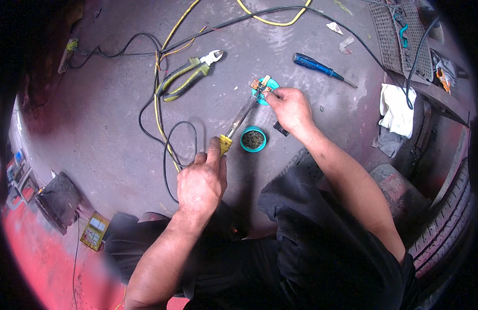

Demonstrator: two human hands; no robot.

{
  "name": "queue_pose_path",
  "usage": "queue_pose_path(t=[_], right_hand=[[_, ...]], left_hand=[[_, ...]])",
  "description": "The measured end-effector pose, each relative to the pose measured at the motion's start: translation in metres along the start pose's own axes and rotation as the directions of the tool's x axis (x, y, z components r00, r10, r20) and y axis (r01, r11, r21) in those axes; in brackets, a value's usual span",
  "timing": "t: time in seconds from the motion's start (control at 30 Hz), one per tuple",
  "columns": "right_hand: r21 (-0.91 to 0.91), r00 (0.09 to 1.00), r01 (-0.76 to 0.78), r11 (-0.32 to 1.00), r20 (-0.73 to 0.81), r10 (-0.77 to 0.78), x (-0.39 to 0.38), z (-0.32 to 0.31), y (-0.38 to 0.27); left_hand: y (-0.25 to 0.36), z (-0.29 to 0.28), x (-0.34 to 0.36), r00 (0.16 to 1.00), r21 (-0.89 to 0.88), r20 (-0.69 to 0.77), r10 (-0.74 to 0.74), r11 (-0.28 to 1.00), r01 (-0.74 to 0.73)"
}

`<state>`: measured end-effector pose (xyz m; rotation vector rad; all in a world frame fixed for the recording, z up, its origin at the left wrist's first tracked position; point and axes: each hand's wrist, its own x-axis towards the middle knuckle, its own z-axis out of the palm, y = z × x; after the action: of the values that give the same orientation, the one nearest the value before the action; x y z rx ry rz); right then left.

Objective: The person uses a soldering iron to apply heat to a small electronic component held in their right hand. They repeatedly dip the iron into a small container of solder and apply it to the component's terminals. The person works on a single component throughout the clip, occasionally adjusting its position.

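My left hand (201,178) is closed round the yellow handle of a soldering iron (242,118). Its tip reaches up to a small copper-coloured electronic part (256,84), which lies over a round turquoise lid (273,82). From the right, my right hand (292,108) pinches the edge of that small part between thumb and fingers. A small turquoise tin (254,139) with dark crumbly stuff inside stands just below, close to the iron. Partly behind my right wrist lies a small black object (281,128).
Pliers (190,76) with green-black handles lie at the upper left beside yellow and black cables (157,82). A blue screwdriver (321,68) lies at the upper right. White cloth (397,109), a perforated metal panel (399,36) and a tyre (445,222) line the right side.
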<state>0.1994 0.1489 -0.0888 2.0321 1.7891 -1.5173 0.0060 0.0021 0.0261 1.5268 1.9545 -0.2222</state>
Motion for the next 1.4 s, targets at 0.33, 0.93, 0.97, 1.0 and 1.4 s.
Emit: queue_pose_path(t=[0.33,0.93,0.97,1.0,1.4], right_hand=[[-0.025,1.0,-0.01,1.0,0.006,0.01,0.0006,0.0001,-0.0005],[-0.006,1.0,-0.012,1.0,0.01,0.012,-0.0009,-0.0018,-0.0013],[-0.01,1.0,-0.012,1.0,0.012,0.012,-0.0006,-0.002,-0.0011],[-0.014,1.0,-0.011,1.0,0.014,0.012,-0.0003,-0.0015,-0.0007],[-0.001,1.0,-0.009,1.0,0.002,0.009,-0.0012,-0.0018,-0.003]], left_hand=[[-0.0055,0.0031,-0.0037,0.996,-0.181,-0.076,-0.036,0.983,0.022],[-0.005,0.0001,-0.0036,0.995,-0.273,-0.047,-0.084,0.959,0.068],[-0.0044,-0.0003,-0.0037,0.995,-0.276,-0.049,-0.082,0.959,0.065],[-0.0042,-0.0004,-0.0041,0.995,-0.279,-0.051,-0.08,0.958,0.063],[0.0006,-0.0022,-0.0008,0.996,-0.295,0.014,-0.083,0.952,0.084]])
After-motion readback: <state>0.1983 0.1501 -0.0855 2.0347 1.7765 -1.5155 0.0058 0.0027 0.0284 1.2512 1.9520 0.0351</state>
